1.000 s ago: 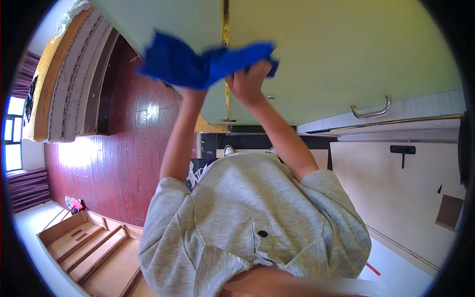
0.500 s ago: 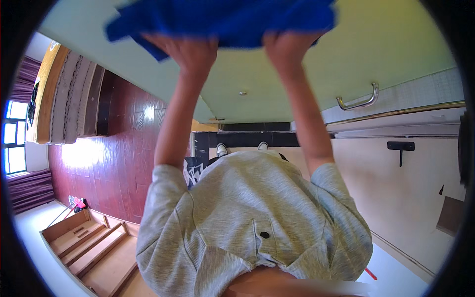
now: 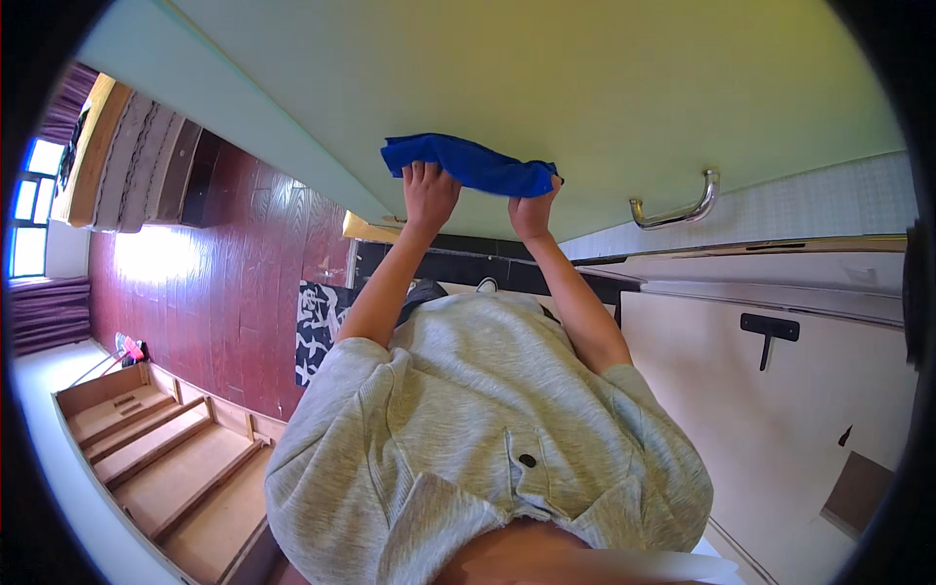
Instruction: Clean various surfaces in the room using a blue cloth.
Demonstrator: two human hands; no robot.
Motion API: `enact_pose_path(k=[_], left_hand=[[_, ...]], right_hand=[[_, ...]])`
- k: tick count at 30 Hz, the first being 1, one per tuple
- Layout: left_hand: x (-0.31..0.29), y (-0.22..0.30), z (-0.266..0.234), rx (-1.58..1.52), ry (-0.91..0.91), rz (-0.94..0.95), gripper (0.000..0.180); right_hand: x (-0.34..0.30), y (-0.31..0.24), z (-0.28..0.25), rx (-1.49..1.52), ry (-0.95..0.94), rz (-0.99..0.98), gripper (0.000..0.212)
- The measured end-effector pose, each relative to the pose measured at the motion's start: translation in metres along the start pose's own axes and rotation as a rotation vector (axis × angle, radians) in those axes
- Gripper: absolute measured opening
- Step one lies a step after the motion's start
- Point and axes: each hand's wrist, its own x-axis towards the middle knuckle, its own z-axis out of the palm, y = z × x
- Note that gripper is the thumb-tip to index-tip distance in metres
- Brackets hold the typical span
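Observation:
A folded blue cloth (image 3: 473, 164) stretches between both hands in front of a pale green door panel (image 3: 585, 78); it appears to lie against the panel's surface. My left hand (image 3: 431, 200) is closed on the cloth's left part, its fingers over the lower edge. At the cloth's right end, my right hand (image 3: 536, 210) grips it, the fingers partly hidden by the fabric. Right of that hand, a curved metal handle (image 3: 682, 207) stands out from the panel near its edge.
On the left, a dark red wooden floor (image 3: 234, 263) leads to stacked mattresses (image 3: 146, 166) and a window with purple curtains. An open wooden frame with slats (image 3: 185, 429) lies lower left. A white door with a black handle (image 3: 769, 331) stands at right.
Both hands have moved down and closer to my body with the blue cloth, which now shows whole and more narrowly bunched. My view has shifted a little relative to the panel and handle.

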Motion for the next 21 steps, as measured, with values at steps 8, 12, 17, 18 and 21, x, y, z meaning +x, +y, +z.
enact_pose_path(k=[8,12,17,18,21], left_hand=[[0.108,0.024,-0.066,-0.030,0.550,0.059,0.033],[0.202,0.070,-0.162,-0.057,0.628,0.138,0.039],[0.200,0.059,-0.159,-0.143,0.561,0.257,0.043],[0.179,0.048,-0.139,-0.109,0.574,0.310,0.041],[0.092,0.021,-0.091,-0.098,0.362,0.231,0.044]], right_hand=[[0.164,-0.036,-0.073,0.174,0.453,-0.203,0.066],[0.268,-0.038,-0.186,-0.293,0.757,-0.416,0.037],[0.244,-0.040,-0.175,-0.259,0.884,-0.407,0.024],[0.214,-0.032,-0.155,-0.289,0.787,-0.367,0.023],[0.104,-0.020,-0.073,-0.213,0.496,-0.080,0.028]])
